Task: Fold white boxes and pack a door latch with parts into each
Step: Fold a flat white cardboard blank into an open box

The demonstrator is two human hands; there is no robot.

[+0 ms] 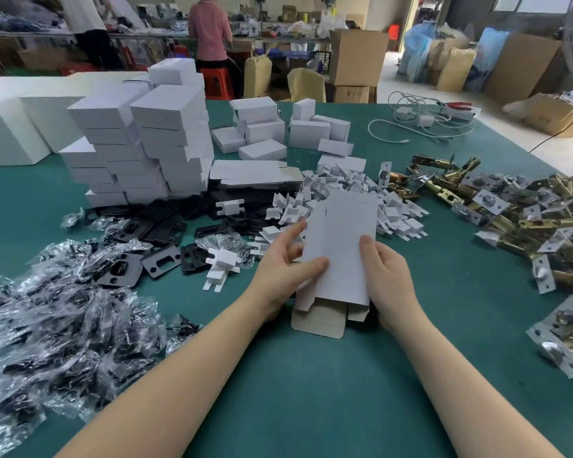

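Observation:
A flat, unfolded white box (339,246) is held upright over the green table (311,385), its lower flaps hanging open near the surface. My left hand (283,269) grips its left edge, thumb on the front face. My right hand (387,276) grips the right edge, thumb on the front. Brass door latches (526,219) lie piled at the right. Black strike plates (159,233) and small folded white inserts (311,200) lie just beyond my hands. Clear bags of parts (57,325) are heaped at the left.
Stacks of folded white boxes (139,143) stand at the back left, with smaller ones (278,130) behind the inserts. Flat box blanks (252,173) lie in a pile. White cables (420,123) sit at the far right corner. People stand at benches beyond the table.

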